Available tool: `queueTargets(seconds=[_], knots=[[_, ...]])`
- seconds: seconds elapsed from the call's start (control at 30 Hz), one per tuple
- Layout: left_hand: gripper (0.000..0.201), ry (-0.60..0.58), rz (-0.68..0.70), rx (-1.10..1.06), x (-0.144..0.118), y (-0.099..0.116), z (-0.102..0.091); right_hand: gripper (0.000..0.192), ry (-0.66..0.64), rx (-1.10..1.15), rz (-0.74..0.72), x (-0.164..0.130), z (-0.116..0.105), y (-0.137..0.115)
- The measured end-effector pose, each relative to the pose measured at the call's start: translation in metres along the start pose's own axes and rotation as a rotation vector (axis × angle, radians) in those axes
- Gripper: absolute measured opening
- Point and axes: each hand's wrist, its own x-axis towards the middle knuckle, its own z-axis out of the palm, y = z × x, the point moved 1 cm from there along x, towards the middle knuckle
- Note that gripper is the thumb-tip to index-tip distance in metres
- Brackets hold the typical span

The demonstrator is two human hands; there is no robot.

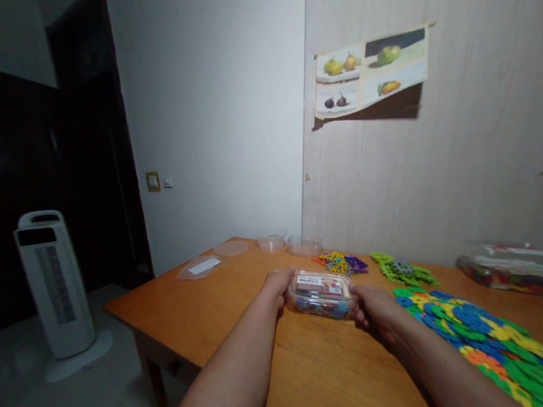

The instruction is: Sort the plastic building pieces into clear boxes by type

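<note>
Clear lidded container (319, 296) between two hands at the middle of an orange-brown wooden desk (336, 376), in a dim room.

Behind the desk, a white wall (217, 103) and a pale panel (494, 132) with a drooping sheet of fruit pictures (369, 75); at left, a dark doorway (95, 140), pale floor (112, 401) and white tower appliance (56, 288). Fingers of the left hand (279, 284) and right hand (370, 304) grasping opposite ends of the container, on the desk or just above, hard to tell which. Beyond it, purple, yellow and orange pieces (341, 264) and a green-and-grey cluster (402, 269); beside the right forearm (423, 347), a broad spread of multicoloured pieces (496, 333). Toward the far corner, clear tubs (271, 241) and flat lids (231, 249); at far right, another filled container (508, 271).
</note>
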Motion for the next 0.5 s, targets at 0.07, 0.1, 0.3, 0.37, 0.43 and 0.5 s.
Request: queueTargets(seconds=[0.07, 0.1, 0.3, 0.37, 0.43, 0.5], knots=[[0.014, 0.003, 0.015, -0.007, 0.003, -0.002, 0.003, 0.033, -0.008, -0.013, -0.016, 0.001, 0.001, 0.001], [0.013, 0.007, 0.020, -0.008, 0.004, -0.002, 0.004, 0.033, -0.007, -0.018, -0.020, 0.000, 0.002, 0.000], [0.012, -0.052, 0.018, -0.002, 0.006, -0.006, -0.002, 0.030, -0.007, -0.014, 0.053, -0.015, 0.011, -0.012], [0.020, -0.104, 0.018, -0.010, 0.007, -0.008, -0.005, 0.021, -0.017, 0.000, 0.071, -0.020, 0.015, -0.015], [0.028, -0.151, 0.019, -0.030, 0.009, -0.009, -0.009, 0.017, -0.002, 0.015, 0.060, -0.023, 0.017, -0.017], [0.034, -0.216, 0.013, -0.056, 0.010, -0.009, -0.010, 0.018, 0.015, 0.027, 0.038, -0.024, 0.017, -0.019]])
